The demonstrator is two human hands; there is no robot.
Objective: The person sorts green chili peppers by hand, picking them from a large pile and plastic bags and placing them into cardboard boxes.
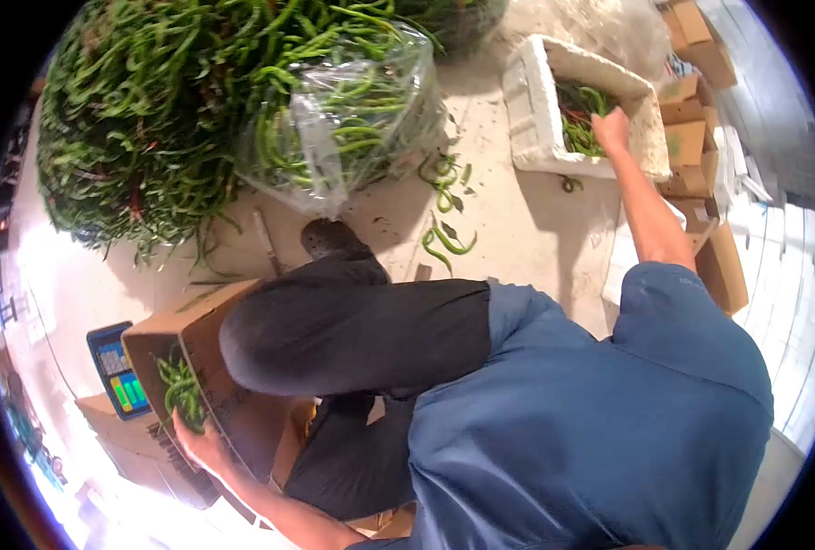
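My left hand [204, 447] is at the left, curled around a bunch of long green chili peppers [182, 392] at the cardboard box [242, 403]. The box stands beside my bent leg. On the other side, my right hand [611, 130] reaches over the near wall of a white foam box [538, 124]. Its fingers are closed, and what they hold is hidden. Green chili peppers with some reddish bits [577, 128] lie in the foam box beneath that hand.
A large heap of green chili peppers [142, 119] fills the upper left. A clear plastic bag [320, 137] of peppers sits against it. Loose peppers [444, 240] lie on the floor. A digital scale [119, 371] stands left of the cardboard box. More cardboard boxes [692, 147] line the right.
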